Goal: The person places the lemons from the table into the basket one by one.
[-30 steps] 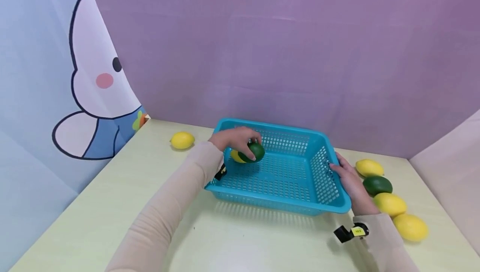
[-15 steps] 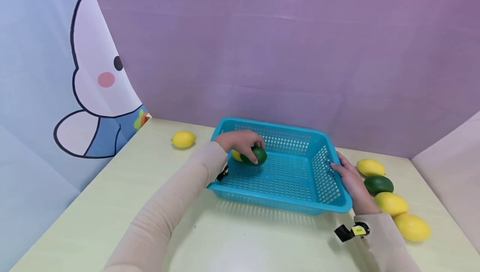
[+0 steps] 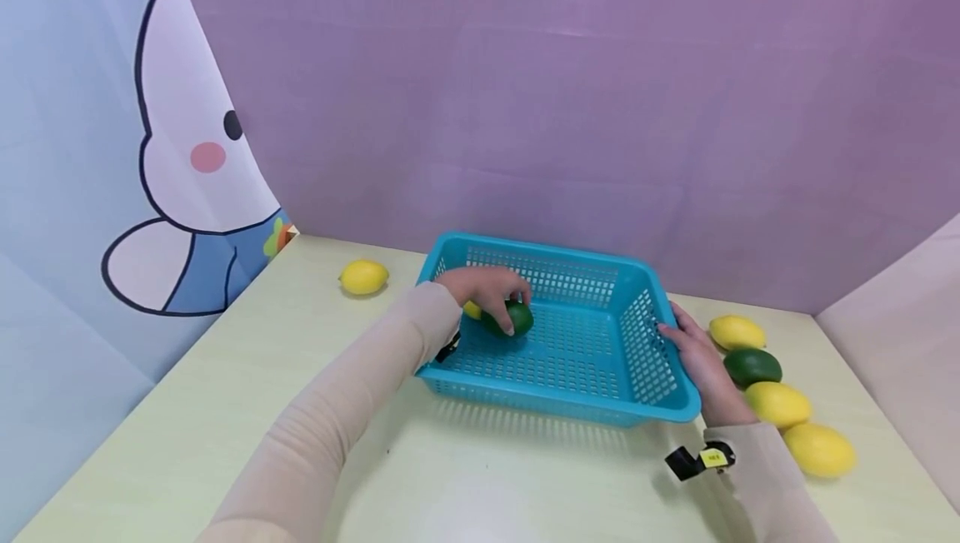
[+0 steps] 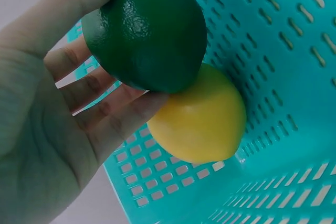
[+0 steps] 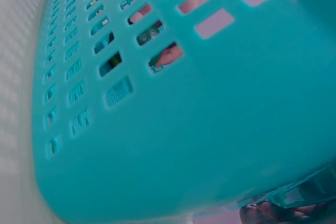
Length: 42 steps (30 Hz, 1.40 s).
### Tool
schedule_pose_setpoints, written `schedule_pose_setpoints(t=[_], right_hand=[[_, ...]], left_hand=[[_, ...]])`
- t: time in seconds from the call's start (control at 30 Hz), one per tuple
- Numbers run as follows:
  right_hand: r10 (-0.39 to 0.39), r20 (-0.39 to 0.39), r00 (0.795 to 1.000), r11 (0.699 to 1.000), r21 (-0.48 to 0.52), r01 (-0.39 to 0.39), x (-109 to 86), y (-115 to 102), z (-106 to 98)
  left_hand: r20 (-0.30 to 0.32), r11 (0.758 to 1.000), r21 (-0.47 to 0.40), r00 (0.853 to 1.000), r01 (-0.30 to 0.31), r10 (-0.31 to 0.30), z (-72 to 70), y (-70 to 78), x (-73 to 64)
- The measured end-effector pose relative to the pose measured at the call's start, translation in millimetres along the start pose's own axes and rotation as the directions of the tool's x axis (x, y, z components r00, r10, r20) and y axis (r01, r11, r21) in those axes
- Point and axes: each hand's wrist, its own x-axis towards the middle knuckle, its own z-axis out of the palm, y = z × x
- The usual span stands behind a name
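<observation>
My left hand reaches into a turquoise basket and holds a green lime low over its floor. In the left wrist view the thumb lies on one side of the lime, with fingers on the other. A yellow lemon sits in the basket against the lime, mostly hidden by the hand in the head view. My right hand grips the basket's right rim, thumb over the edge. The basket's outer wall fills most of the right wrist view.
One lemon lies on the table left of the basket. Right of it, a lemon, a lime and two more lemons form a line beside the right forearm. A purple cloth hangs behind the table.
My left hand has moved slightly down with the lime, lower into the basket beside the lemon. The right hand and the basket have stayed in place.
</observation>
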Motion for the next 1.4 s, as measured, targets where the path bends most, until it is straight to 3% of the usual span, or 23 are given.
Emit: schedule_pose_setpoints(t=[0.4, 0.93, 1.4], right_hand=[[-0.009, -0.005, 1.0, 1.0, -0.004, 0.009, 1.3, 1.6, -0.9], [-0.002, 0.002, 1.0, 1.0, 0.017, 0.002, 1.1, -0.4, -2.4], [0.001, -0.007, 1.0, 1.0, 0.008, -0.001, 2.4, 1.4, -1.0]], left_hand=[[0.021, 0.999, 0.054, 1.0, -0.003, 0.002, 5.4, 0.9, 7.4], [0.064, 0.999, 0.012, 0.997, 0.031, -0.031, 7.4, 4.1, 5.6], [0.048, 0.997, -0.029, 0.996, 0.073, -0.071, 10.4, 1.1, 5.9]])
